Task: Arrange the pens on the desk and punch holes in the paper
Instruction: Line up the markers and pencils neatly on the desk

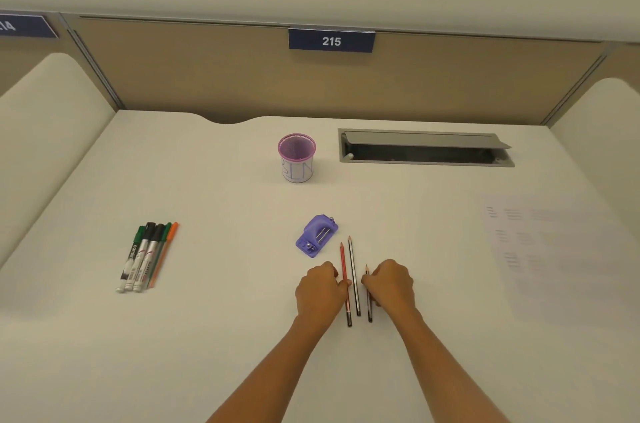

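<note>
Three pencils lie near the front middle of the bench (207, 336), almost parallel: a red pencil (344, 270), a dark pencil (353, 270) just beside it, and a shorter pencil (368, 298) a little to the right. The left hand (320, 291) is curled with its fingertips against the red pencil; the right hand (389, 284) is curled against the shorter pencil, and whether either actually grips its pencil cannot be told. Just beyond the pencils sits one purple hole punch (317, 235). Well to the left lie five pens (147, 256), side by side and touching: three capped markers and two slim pens, green and orange. One empty purple mesh cup (297, 157) stands farther back. One sheet of paper (554, 249) lies at the right, pale against the bench, its print too faint to read. The bench is off-white, with an open grey cable tray (426, 148). Beige partitions enclose it; a blue plate (331, 41) reads 215, and a second at the left is cut off
</note>
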`<state>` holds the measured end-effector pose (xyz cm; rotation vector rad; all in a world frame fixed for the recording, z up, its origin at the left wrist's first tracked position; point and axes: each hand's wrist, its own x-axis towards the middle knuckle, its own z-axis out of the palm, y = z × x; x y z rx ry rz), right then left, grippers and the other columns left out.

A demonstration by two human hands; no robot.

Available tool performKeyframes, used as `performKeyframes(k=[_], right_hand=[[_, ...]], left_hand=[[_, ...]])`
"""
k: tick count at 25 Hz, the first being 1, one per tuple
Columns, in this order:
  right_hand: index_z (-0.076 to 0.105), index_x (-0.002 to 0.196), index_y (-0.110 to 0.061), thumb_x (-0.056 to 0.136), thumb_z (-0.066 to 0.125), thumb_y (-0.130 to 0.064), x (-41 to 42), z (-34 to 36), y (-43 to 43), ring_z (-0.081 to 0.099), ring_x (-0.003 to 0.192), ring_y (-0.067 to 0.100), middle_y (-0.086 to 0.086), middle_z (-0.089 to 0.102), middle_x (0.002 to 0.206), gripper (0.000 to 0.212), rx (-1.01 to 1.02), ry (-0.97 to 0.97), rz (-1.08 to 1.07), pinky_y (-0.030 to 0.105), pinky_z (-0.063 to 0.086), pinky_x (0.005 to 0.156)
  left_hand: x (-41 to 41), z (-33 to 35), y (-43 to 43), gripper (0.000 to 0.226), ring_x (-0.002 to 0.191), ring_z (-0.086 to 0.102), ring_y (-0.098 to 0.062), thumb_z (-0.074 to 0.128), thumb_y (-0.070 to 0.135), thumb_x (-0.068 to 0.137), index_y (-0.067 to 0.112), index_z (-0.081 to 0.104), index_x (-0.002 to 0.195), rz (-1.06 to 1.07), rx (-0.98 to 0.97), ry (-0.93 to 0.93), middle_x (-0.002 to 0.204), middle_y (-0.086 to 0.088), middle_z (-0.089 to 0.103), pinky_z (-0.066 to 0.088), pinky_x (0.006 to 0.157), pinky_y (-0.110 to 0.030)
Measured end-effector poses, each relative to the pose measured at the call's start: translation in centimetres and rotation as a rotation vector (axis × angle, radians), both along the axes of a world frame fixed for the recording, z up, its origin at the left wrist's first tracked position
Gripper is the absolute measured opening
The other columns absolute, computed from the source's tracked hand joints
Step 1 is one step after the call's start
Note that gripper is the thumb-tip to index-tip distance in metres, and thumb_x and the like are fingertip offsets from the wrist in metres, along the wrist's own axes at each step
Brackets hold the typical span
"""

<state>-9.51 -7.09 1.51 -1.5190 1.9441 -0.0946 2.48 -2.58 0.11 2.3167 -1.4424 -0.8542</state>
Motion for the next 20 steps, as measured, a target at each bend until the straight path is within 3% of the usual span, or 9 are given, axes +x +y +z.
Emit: performKeyframes(k=[4, 8, 10, 13, 16, 20], right_hand=[[0.065, 0.069, -0.005, 0.081, 0.067, -0.017, 1.7, -0.1, -1.7, 0.061, 0.064, 0.025, 0.010, 0.066, 0.069, 0.017, 0.022, -0.058, 0.080, 0.029, 0.049, 0.062], [0.073, 0.090, -0.001, 0.080, 0.071, -0.016, 2.3, -0.6, -2.3, 0.067, 0.072, 0.027, 0.015, 0.075, 0.087, 0.018, 0.083, -0.123, 0.094, 0.030, 0.055, 0.071], [0.074, 0.088, 0.003, 0.079, 0.073, -0.015, 2.0, -0.8, -2.3, 0.070, 0.074, 0.031, 0.020, 0.075, 0.086, 0.021, 0.126, -0.219, 0.062, 0.039, 0.059, 0.080], [0.071, 0.089, 0.011, 0.078, 0.076, -0.010, 1.4, -0.9, -2.0, 0.065, 0.069, 0.031, 0.024, 0.071, 0.084, 0.024, 0.187, -0.429, -0.003, 0.046, 0.060, 0.081], [0.072, 0.090, 0.003, 0.078, 0.077, -0.009, 0.9, -0.8, -1.5, 0.069, 0.080, 0.032, 0.027, 0.072, 0.095, 0.018, 0.192, -0.546, -0.027, 0.046, 0.059, 0.085], [0.071, 0.093, -0.006, 0.075, 0.080, -0.020, 0.7, -0.9, -0.5, 0.072, 0.086, 0.028, 0.015, 0.076, 0.091, 0.024, 0.073, -0.535, -0.015, 0.035, 0.060, 0.080]], left_hand=[[-0.5, 0.1, -1.0, 0.028, 0.101, 0.066, -0.022, 0.051, 0.017, 0.091, 0.013, 0.067, 0.113, 0.143, -0.004, 0.160, 0.112, -0.004, 0.071, 0.049, 0.084, -0.028], [-0.3, 0.0, -1.7, 0.028, 0.092, 0.069, -0.028, 0.051, 0.006, 0.085, 0.008, 0.071, 0.104, 0.257, 0.033, 0.361, 0.102, -0.011, 0.074, 0.056, 0.085, -0.038], [-0.1, -0.3, -1.8, 0.025, 0.092, 0.069, -0.030, 0.052, 0.006, 0.085, 0.006, 0.073, 0.100, 0.305, 0.029, 0.443, 0.098, -0.014, 0.074, 0.057, 0.085, -0.043], [0.3, -0.6, -1.8, 0.018, 0.087, 0.071, -0.034, 0.059, 0.009, 0.088, 0.004, 0.073, 0.098, 0.356, 0.039, 0.565, 0.092, -0.019, 0.075, 0.058, 0.084, -0.043], [1.0, -0.3, -1.5, 0.019, 0.090, 0.072, -0.036, 0.062, 0.006, 0.088, -0.003, 0.071, 0.103, 0.417, 0.068, 0.790, 0.095, -0.024, 0.073, 0.059, 0.084, -0.044], [1.5, 0.3, -0.8, 0.019, 0.086, 0.072, -0.029, 0.065, 0.006, 0.087, 0.002, 0.071, 0.105, 0.415, 0.024, 0.878, 0.098, -0.020, 0.074, 0.059, 0.072, -0.029]])
